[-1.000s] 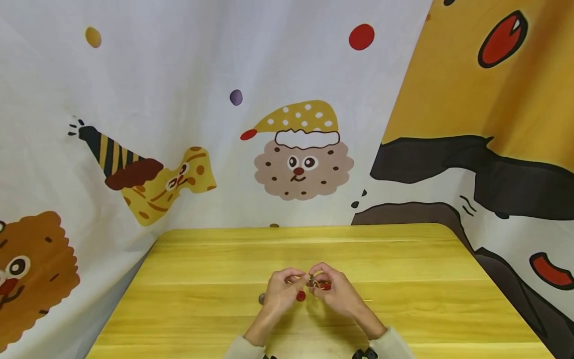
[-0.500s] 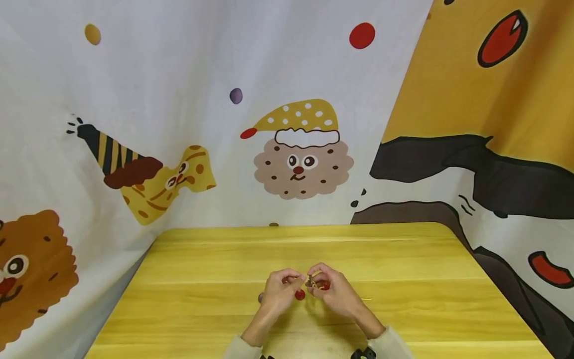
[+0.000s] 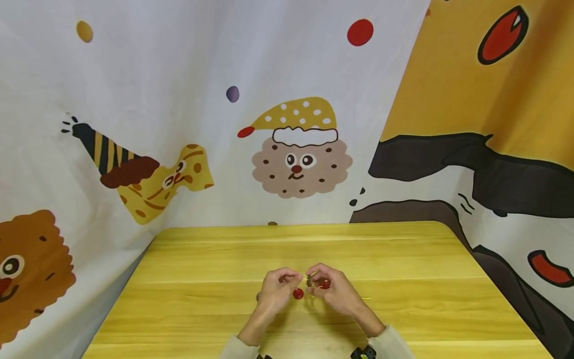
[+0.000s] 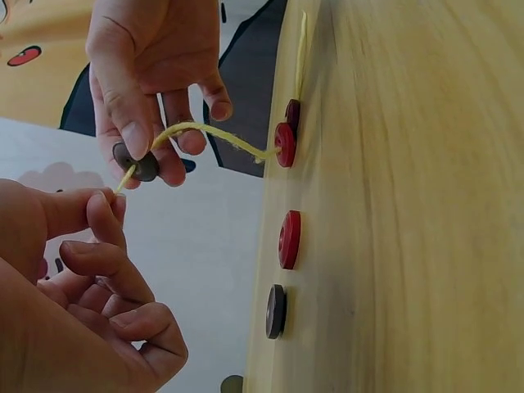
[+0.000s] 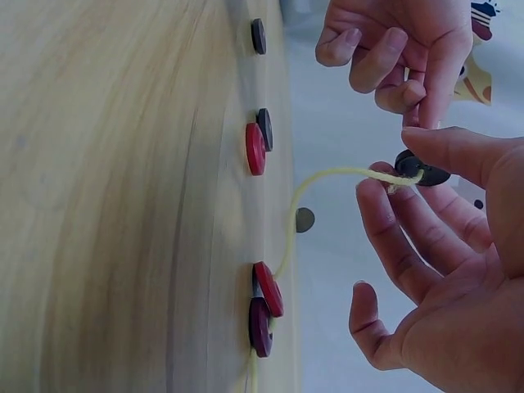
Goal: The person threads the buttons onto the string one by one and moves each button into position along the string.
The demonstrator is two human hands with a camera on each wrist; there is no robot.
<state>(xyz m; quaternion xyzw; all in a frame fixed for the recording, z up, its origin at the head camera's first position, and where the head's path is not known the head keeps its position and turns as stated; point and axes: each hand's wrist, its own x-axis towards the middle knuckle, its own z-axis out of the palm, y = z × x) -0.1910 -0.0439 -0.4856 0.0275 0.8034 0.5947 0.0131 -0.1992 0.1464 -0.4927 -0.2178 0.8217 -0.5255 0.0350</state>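
In the head view my left hand and right hand meet above the table. The left thumb and forefinger pinch the end of a yellow string. My right hand pinches a dark button between thumb and fingers, and the string passes through it. From there the string droops to a red button and a dark red button resting on the table, both apparently threaded. A loose red button and a dark button stand out below them in the left wrist view.
The wooden table has rounded far corners, with a cartoon-printed curtain behind it. A further black button lies apart on the tabletop. The string's tail lies to the right of my right hand.
My left fingertips have drawn slightly left, away from the right hand, widening the gap with the string between them. The right hand keeps nearly the same place. The head view has shifted a little.
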